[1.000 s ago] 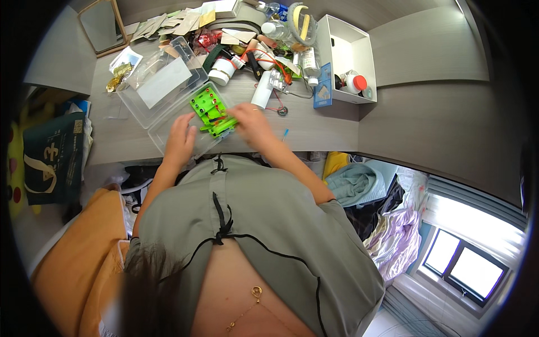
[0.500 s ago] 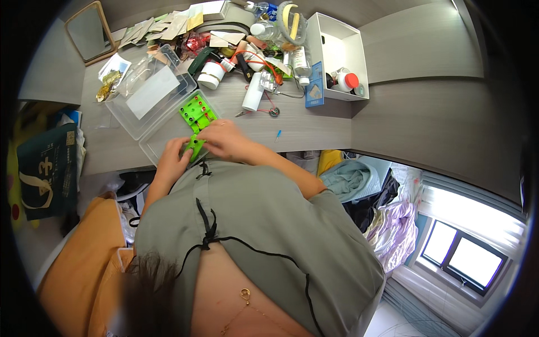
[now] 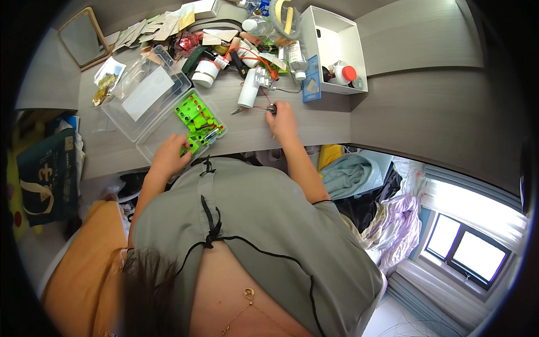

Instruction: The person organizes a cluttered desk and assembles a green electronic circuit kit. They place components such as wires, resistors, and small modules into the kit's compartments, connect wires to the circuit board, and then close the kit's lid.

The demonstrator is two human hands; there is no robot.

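Note:
Several bright green plastic blocks [image 3: 195,112] with red and black terminals lie in a clear plastic box [image 3: 147,147] at the desk's front. My left hand [image 3: 171,153] curls at the box's near edge, its fingers closed on a small green block [image 3: 192,145]. Further right, my right hand [image 3: 283,122] reaches over the desk with its fingertips closed on a small round dark part [image 3: 272,109] with red wires. A thin, light-coloured tip shows below that hand; the rest of it is hidden. A metal clip [image 3: 237,111] lies nearby.
The clear lid [image 3: 135,128] lies left of the box. Behind stand a white cylinder [image 3: 247,94], a white jar [image 3: 205,74] and a heap of bottles and papers. A white open box [image 3: 364,67] stands at the right, against the side panel.
My right hand has left the green blocks and moved right to the round dark part, covering the spot where a small blue item lay. My left hand stays by the green block.

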